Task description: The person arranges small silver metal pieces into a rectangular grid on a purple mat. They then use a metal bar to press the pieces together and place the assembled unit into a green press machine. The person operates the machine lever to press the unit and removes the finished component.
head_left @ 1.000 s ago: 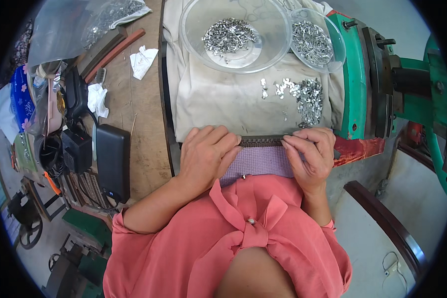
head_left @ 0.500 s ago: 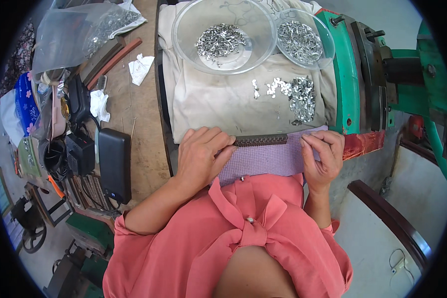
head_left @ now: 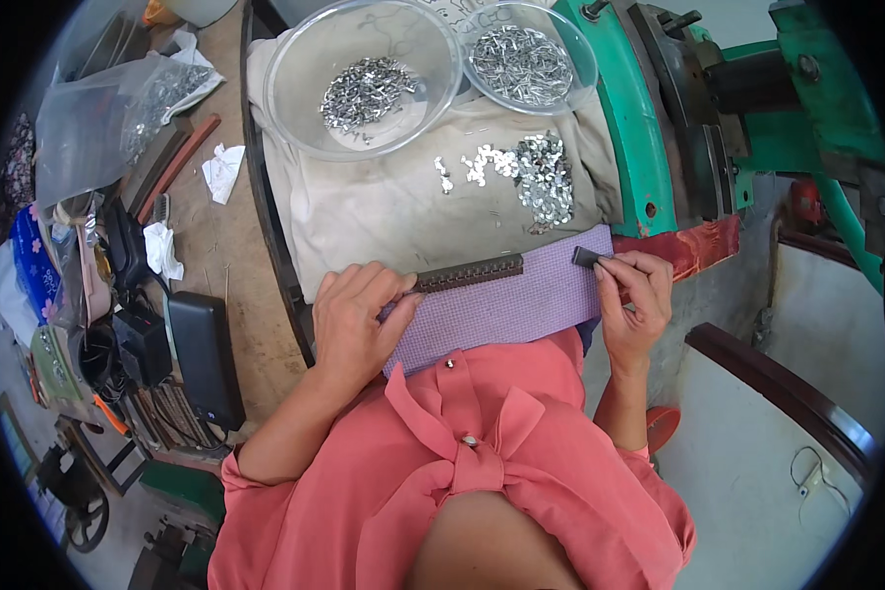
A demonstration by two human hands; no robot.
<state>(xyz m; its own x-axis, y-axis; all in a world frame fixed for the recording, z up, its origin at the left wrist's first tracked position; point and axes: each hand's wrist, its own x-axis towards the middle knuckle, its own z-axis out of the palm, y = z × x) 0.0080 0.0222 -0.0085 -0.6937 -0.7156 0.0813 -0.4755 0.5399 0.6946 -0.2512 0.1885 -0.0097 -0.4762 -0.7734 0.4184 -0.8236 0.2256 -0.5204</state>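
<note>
My left hand point(head_left: 352, 320) pinches the left end of a dark slotted metal strip point(head_left: 470, 272) between thumb and fingers. The strip lies on a purple checked cloth point(head_left: 492, 310) in front of me, with a row of small notches along its length. To the right, my right hand point(head_left: 637, 295) grips a small dark rectangular block point(head_left: 587, 257) between thumb and forefinger, apart from the strip. Beyond the cloth, a pile of small shiny metal flakes point(head_left: 545, 182) rests on a beige cloth point(head_left: 364, 221), with a few scattered left of it.
Two clear plastic bowls, a large one point(head_left: 277, 108) and a smaller one point(head_left: 588, 61), hold small metal pieces at the back. A green machine point(head_left: 627, 128) stands on the right. On the wooden table point(head_left: 228, 251) at left are a black power bank point(head_left: 205, 359), crumpled tissues point(head_left: 223, 174) and tools.
The whole view has shifted, so the bench things appear further left. My right hand has moved away from the strip's right end, and the dark block in its fingers now shows.
</note>
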